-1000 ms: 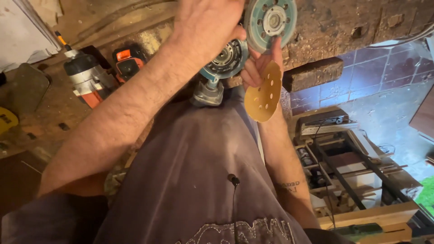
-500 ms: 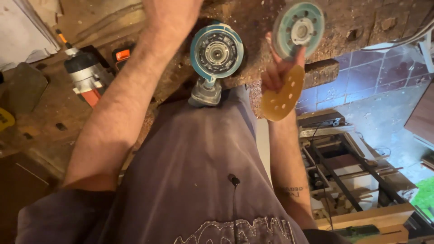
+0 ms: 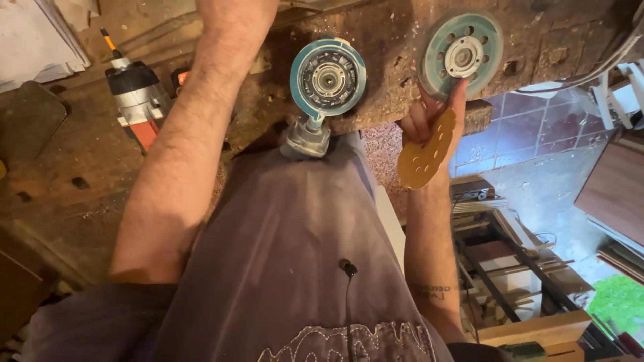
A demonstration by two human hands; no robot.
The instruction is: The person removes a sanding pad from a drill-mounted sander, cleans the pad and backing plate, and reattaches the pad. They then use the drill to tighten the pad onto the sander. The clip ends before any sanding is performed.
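My right hand (image 3: 429,115) is raised over the bench edge. It holds a round teal backing pad (image 3: 461,55) with holes and a metal hub, and a tan perforated sanding disc (image 3: 422,159) hangs below the palm. To its left a sander (image 3: 327,79) stands against my shirt, its teal-rimmed head bare and facing me, its grey neck (image 3: 305,139) below. My left forearm (image 3: 191,134) runs up past the sander and out of the top edge, so that hand is hidden.
A worn wooden workbench (image 3: 67,194) fills the left and top. On it stand a grey and black power tool with an orange base (image 3: 137,100) and a dark flat pad (image 3: 27,121). Tiled floor (image 3: 537,127) and a wooden rack of tools (image 3: 510,275) lie at the right.
The teal pad has come away from the sander's head, and my right hand has carried it to the right. My left hand has risen out of view.
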